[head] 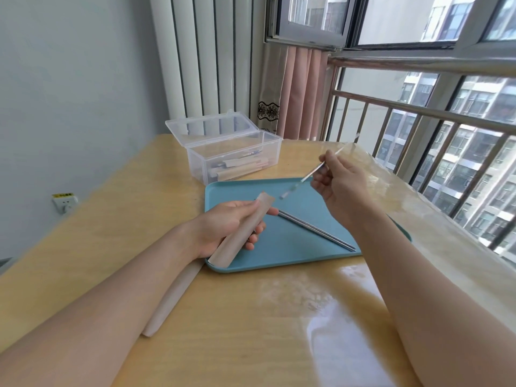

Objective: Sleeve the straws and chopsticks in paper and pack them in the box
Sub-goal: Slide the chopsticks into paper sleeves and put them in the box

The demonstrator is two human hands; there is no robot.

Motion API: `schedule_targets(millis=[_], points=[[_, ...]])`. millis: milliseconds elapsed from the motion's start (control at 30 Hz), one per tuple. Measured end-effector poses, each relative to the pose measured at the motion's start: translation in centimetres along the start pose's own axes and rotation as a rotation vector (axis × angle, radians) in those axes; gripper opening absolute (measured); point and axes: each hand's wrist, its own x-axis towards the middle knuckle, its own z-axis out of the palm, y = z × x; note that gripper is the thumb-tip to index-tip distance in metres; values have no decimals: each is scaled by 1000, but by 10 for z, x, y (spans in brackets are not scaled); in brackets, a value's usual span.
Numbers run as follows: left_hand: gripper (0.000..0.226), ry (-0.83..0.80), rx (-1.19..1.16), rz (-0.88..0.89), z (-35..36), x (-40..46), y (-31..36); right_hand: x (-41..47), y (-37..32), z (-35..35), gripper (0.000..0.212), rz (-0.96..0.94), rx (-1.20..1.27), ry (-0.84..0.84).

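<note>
At frame centre, the left hand (229, 222) pinches a paper sleeve (240, 233) mouth-up so the right hand (343, 185), pinching a straw (304, 178), can aim it in.

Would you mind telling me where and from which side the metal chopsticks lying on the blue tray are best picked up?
Pinch the metal chopsticks near mid-length, coming from above. They lie flat, side by side and diagonal on the blue tray, so no end is raised. The middle is bare; their far end runs under the left hand, which holds a paper sleeve.
</note>
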Motion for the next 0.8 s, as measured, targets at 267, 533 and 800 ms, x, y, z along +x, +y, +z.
schedule_targets(millis=[267, 533, 800], points=[[40, -46, 25, 14, -1, -1, -1, 5, 11, -5, 27, 46, -11, 34], [39, -49, -32, 20, -4, 4, -3, 1, 8, -2, 32, 186, 50, 13], [30, 131, -62, 125, -7, 11, -6, -18, 20, 8, 32, 323, -226, -346]])
